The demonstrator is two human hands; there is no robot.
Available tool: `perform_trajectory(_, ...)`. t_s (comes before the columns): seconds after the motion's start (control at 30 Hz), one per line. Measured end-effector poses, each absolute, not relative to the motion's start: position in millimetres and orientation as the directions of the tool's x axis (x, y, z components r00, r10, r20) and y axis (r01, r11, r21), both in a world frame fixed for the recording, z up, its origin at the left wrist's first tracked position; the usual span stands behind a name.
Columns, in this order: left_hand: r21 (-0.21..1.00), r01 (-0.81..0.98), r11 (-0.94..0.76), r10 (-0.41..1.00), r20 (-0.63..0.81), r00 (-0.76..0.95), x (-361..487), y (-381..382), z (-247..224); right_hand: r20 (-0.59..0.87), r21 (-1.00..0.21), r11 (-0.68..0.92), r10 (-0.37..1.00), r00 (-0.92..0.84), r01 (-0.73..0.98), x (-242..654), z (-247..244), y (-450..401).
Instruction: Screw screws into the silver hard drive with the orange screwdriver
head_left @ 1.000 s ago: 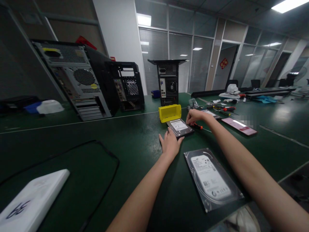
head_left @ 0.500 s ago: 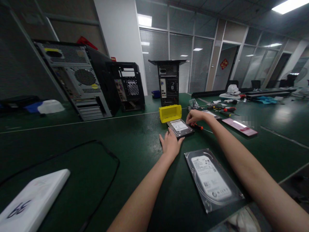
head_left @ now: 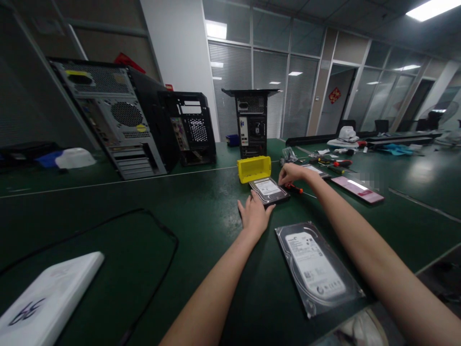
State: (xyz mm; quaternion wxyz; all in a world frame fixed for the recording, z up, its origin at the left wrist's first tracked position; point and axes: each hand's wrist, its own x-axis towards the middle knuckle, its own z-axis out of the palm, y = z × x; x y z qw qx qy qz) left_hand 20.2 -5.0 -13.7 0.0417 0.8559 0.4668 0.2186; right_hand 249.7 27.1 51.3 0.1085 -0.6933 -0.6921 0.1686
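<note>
My left hand (head_left: 254,214) has its fingers spread, with fingertips touching the near edge of a hard drive (head_left: 269,189) that lies label up. Behind that drive a yellow plastic bin (head_left: 254,169) rests on its side. At the drive's right edge, my right hand (head_left: 289,174) is closed with its fingertips low; what they hold, if anything, is hidden. Just beside those fingers lies a screwdriver (head_left: 298,190) with an orange and black handle. A second hard drive (head_left: 317,264) in a clear bag lies nearer, between my forearms.
Computer cases (head_left: 144,120) stand at the back left, another case (head_left: 251,125) behind the bin. A pink phone (head_left: 357,189) and tools (head_left: 336,167) lie at right. A black cable (head_left: 169,230) and a white box (head_left: 54,298) are at left.
</note>
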Motion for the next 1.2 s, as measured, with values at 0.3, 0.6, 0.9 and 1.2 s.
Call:
perform_trajectory(0.3, 0.272, 0.784, -0.559, 0.818, 0.335, 0.467, 21.0, -3.7, -15.2, -0.117, -0.481, -0.092, 0.992, 0.040, 0.872, 245.4, 54.2, 21.6)
perform_trajectory(0.6, 0.283, 0.781, -0.557, 0.821, 0.335, 0.463, 20.7, -3.9, -14.6, -0.112, -0.462, -0.073, 0.993, 0.024, 0.884, 247.6, 51.0, 24.5)
perform_trajectory(0.9, 0.294, 0.775, -0.560, 0.820, 0.333, 0.466, 20.7, -3.8, -14.8, -0.087, -0.434, -0.022, 0.996, -0.018, 0.900, 249.3, 50.3, 25.9)
perform_trajectory(1.2, 0.288, 0.778, -0.559, 0.820, 0.332, 0.466, 21.0, -3.5, -15.1, -0.107, -0.457, -0.039, 0.994, -0.012, 0.888, 254.5, 44.9, 31.1)
